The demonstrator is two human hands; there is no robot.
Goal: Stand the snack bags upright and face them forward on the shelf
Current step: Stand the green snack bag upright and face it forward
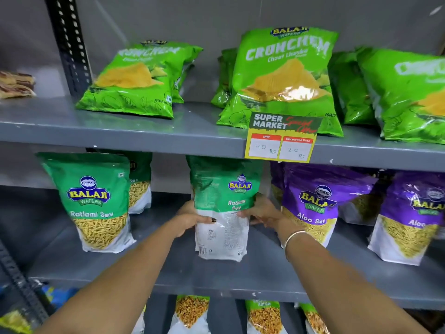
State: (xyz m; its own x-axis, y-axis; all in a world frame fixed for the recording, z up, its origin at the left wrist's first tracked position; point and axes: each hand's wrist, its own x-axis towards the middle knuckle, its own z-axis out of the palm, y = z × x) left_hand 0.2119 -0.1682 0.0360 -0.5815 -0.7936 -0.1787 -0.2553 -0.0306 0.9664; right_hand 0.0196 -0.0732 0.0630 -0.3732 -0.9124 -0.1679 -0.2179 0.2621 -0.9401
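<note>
A green and white Ratlami Sev bag (222, 208) stands upright in the middle of the middle shelf (168, 283), its printed back with a barcode facing me. My left hand (191, 219) grips its left edge and my right hand (261, 212) grips its right edge. To its left another Ratlami Sev bag (92, 201) stands upright with its front showing, and one more stands behind that. Purple Aloo Sev bags (315, 203) stand upright to the right.
On the upper shelf (120, 133) green Crunchem bags (281, 78) lean back, label out. A yellow price tag (280, 138) hangs from that shelf's edge above the held bag. More snack bags (191, 314) stand on the bottom shelf. A perforated metal upright (68, 44) stands at left.
</note>
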